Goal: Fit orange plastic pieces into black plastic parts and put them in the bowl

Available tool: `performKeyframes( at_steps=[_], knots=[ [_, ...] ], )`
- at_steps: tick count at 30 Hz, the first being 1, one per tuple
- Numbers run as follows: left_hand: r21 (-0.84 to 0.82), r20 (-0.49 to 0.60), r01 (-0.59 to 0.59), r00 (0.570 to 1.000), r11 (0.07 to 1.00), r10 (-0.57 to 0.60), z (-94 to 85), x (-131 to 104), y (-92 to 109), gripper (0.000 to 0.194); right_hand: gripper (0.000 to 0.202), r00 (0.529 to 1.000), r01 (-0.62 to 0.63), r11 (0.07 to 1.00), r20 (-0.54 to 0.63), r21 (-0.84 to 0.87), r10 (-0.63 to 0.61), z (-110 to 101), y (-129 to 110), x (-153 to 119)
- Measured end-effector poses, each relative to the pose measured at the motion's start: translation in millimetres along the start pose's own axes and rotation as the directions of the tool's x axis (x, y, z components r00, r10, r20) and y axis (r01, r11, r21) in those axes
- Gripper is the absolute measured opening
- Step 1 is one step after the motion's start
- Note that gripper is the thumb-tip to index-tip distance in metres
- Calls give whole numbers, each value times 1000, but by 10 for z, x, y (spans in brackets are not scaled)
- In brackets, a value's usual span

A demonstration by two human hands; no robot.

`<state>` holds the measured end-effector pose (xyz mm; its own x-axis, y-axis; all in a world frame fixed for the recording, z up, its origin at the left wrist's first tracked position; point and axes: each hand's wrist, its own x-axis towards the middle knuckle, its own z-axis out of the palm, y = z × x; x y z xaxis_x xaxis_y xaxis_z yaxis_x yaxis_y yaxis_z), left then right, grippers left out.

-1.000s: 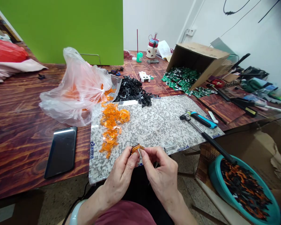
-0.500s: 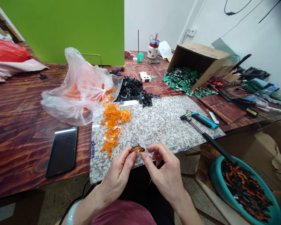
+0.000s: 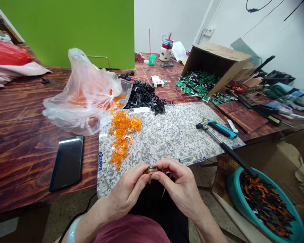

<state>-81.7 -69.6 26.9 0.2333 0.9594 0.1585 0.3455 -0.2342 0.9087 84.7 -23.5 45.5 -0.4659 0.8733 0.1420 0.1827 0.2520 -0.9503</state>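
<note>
A small black and orange part (image 3: 152, 169) is pinched between both hands, just past the near edge of the speckled board (image 3: 164, 135). My left hand (image 3: 129, 184) grips its left end with thumb and fingers. On its right end, my right hand (image 3: 178, 179) closes in the same way. Translucent orange pieces (image 3: 120, 135) lie in a column along the board's left side. Behind the board is a heap of black pieces (image 3: 143, 96). A plastic bag (image 3: 88, 98) with orange pieces stands at the left.
A phone (image 3: 67, 163) lies at left. On the board's right are a blue-black cutter (image 3: 221, 129) and a hammer (image 3: 233, 157) reaching over a teal basin (image 3: 233, 189) of orange and black parts. A cardboard box (image 3: 223, 52) spills green boards behind.
My right fingers have closed onto the part, where they were partly apart before. The part has shifted slightly down and right and turned, and both hands have come closer together.
</note>
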Motion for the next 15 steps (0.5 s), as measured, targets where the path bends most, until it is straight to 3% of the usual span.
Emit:
performKeyframes(
  at_steps=[4,15],
  knots=[
    [24,32,-74,997,997,73,-31,-5,-28,20,7,999,28,1000,35,-5,-28,-12,-14,-6],
    [92,64,-117,992,989,111,-45,-44,-17,19,3,995,80,995,58,-68,-76,-24,-39,-44]
  ],
)
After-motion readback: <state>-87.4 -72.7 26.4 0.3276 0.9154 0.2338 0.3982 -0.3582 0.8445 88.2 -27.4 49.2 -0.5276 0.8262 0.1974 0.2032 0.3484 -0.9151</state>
